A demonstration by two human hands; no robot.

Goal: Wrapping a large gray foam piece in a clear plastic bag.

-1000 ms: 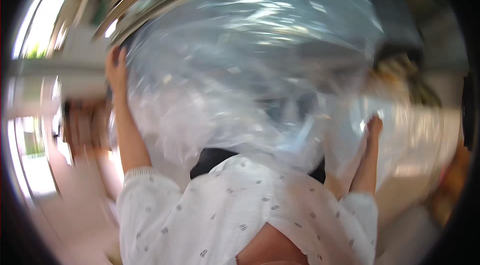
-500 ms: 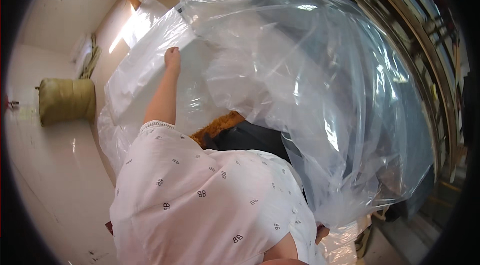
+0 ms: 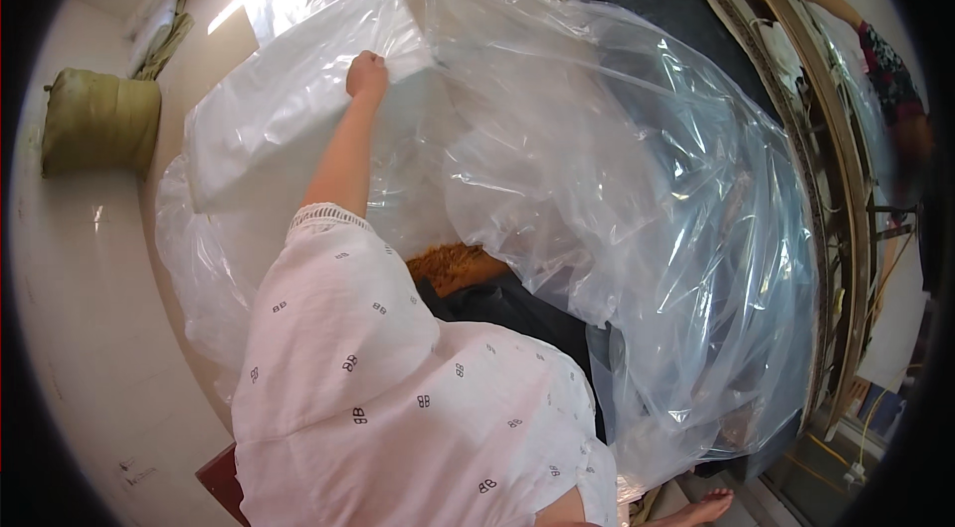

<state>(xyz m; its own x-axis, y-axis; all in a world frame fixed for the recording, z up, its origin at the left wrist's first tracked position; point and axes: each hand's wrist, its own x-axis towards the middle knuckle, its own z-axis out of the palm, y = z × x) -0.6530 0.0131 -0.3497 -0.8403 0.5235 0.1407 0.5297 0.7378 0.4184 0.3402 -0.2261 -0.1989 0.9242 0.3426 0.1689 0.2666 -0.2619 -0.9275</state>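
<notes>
The person's left hand (image 3: 367,76) was raised at arm's length, its fingers (image 3: 375,60) curled tight into a fist around the edge of a white, milky sheet of plastic (image 3: 288,109). That sheet hung down and away to the left of the fingers, folded over on itself. Just to the right of the fingers, and touching the same gathered edge, billowed a big clear plastic bag (image 3: 637,189), glossy and creased, falling well below the fingers toward the floor. Through the clear film, beyond the fingers and up to the right, a dark garment (image 3: 657,0) showed behind it. Below the fingers, along the forearm, came the loose white sleeve (image 3: 398,378) with its small dark pattern, and under the bag's lower fold lay a patch of brown material (image 3: 453,263) on something black.

The right hand was out of sight, so I could not tell how its fingers stood.

Far left of the fingers an olive-green sack (image 3: 99,119) sat on the pale floor (image 3: 80,328). Far right, past a curved metal rail (image 3: 826,159), another person's arm in a dark flowered sleeve (image 3: 885,64) reached up. A bare foot (image 3: 711,505) rested at the bottom, well below the fingers.
</notes>
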